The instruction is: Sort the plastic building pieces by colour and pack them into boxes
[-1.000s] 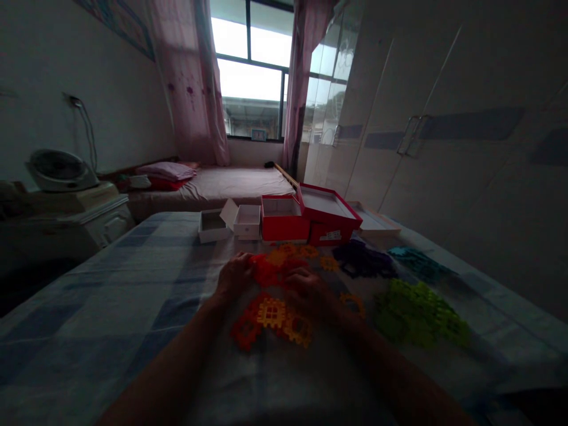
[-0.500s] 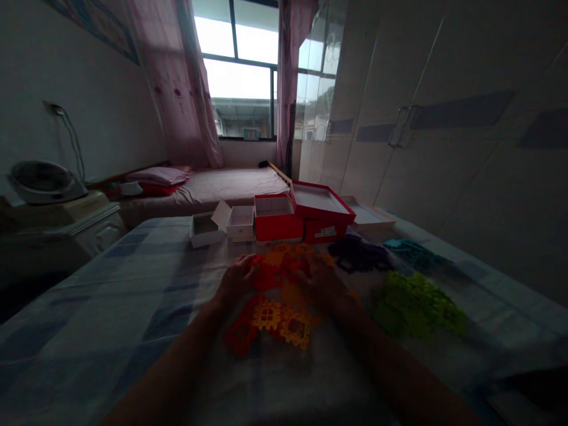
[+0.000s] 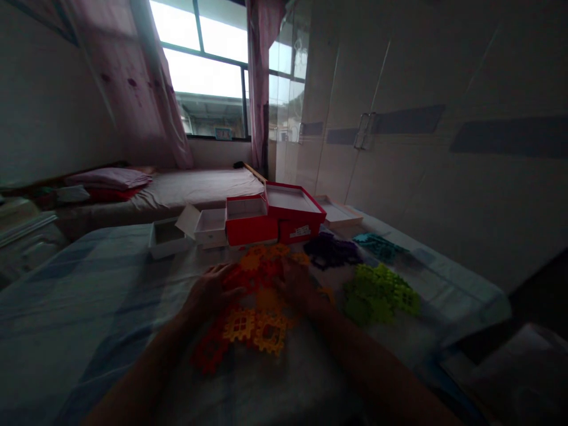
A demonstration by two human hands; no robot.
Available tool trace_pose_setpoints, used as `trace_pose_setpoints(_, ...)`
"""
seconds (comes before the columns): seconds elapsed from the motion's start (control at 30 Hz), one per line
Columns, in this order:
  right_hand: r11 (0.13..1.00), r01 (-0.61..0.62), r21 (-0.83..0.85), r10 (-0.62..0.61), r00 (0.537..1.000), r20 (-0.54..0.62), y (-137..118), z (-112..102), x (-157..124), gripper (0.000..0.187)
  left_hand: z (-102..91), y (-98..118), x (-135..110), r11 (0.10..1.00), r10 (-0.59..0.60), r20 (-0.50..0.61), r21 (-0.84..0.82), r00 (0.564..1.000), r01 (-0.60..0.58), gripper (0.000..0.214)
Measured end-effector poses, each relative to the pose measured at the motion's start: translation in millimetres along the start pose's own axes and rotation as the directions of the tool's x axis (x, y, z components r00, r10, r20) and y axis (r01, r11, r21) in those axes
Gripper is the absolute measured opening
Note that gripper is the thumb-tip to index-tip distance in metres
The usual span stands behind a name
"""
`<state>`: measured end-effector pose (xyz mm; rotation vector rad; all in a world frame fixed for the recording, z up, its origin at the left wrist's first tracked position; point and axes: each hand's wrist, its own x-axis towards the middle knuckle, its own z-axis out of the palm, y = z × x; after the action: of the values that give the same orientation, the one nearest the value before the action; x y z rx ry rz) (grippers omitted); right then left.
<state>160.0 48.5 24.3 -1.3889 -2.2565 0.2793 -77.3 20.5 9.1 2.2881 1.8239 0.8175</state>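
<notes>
View swung rightward; both hands (image 3: 208, 293) now lower-left in frame, over the orange tiles (image 3: 255, 269).

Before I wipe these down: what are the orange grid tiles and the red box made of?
The orange grid tiles under the left hand and right hand look like moulded plastic: uniform bright colour, open lattice, notched edges. The finish is hard to judge in this dim light. The red box looks like matte cardboard: thin straight walls, pale lining inside.
</notes>
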Motion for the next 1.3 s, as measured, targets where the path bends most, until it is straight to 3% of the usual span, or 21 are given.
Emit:
trace_pose_setpoints(0.13,0.999,0.024,0.027,-0.024,1.0,-0.012,4,0,2,0.03,-1.6,7,0,0.999,0.04,0.016,0.036,0.999,-0.041,0.075)
trace_pose_setpoints(0.23,0.993,0.078,0.086,-0.076,0.997,-0.027,4,-2,5,0.029,-4.8,13,0,0.999,0.016,-0.017,0.043,1.0,-0.015,0.067)
trace_pose_setpoints(0.3,0.982,0.109,0.153,-0.108,0.994,-0.014,2,-3,6,0.026,-7.2,15,0,0.998,-0.062,-0.054,0.014,0.997,0.063,0.061)
trace_pose_setpoints(0.4,0.966,0.12,0.229,-0.124,0.992,0.005,-3,-4,4,0.022,-9.7,16,0,0.983,-0.173,-0.105,-0.072,0.979,0.166,0.058)
trace_pose_setpoints(0.57,0.961,0.08,0.265,-0.078,0.997,-0.018,-7,-3,0,0.021,-10.6,12,2,0.956,-0.264,-0.213,-0.191,0.941,0.225,0.049)
trace_pose_setpoints(0.7,0.949,0.012,0.314,0.005,0.999,-0.054,-7,-4,1,0.021,-12.0,7,3,0.88,-0.355,-0.246,-0.414,0.902,0.233,0.045)
trace_pose_setpoints(0.8,0.916,-0.005,0.401,0.028,0.998,-0.052,-13,-6,2,0.02,-13.1,3,4,0.848,-0.383,-0.25,-0.476,0.889,0.232,0.045)
trace_pose_setpoints(0.9,0.89,0.03,0.456,-0.02,0.999,-0.027,-29,-7,2,0.017,-13.5,3,4,0.844,-0.385,-0.248,-0.485,0.889,0.23,0.044)
trace_pose_setpoints(1.03,0.85,0.137,0.509,-0.186,0.982,0.047,-53,-9,9,0.017,-13.5,6,3,0.842,-0.371,-0.24,-0.494,0.897,0.215,0.044)
trace_pose_setpoints(1.13,0.865,0.186,0.467,-0.228,0.973,0.034,-56,-5,25,0.021,-13.3,6,3,0.848,-0.365,-0.246,-0.486,0.898,0.211,0.044)
trace_pose_setpoints(1.2,0.922,0.152,0.356,-0.163,0.987,0.002,-50,2,37,0.026,-13.1,3,3,0.853,-0.376,-0.256,-0.472,0.891,0.224,0.044)
trace_pose_setpoints(1.3,0.985,0.049,0.166,-0.059,0.997,0.056,-38,17,50,0.036,-12.7,-2,5,0.86,-0.397,-0.278,-0.446,0.874,0.249,0.044)
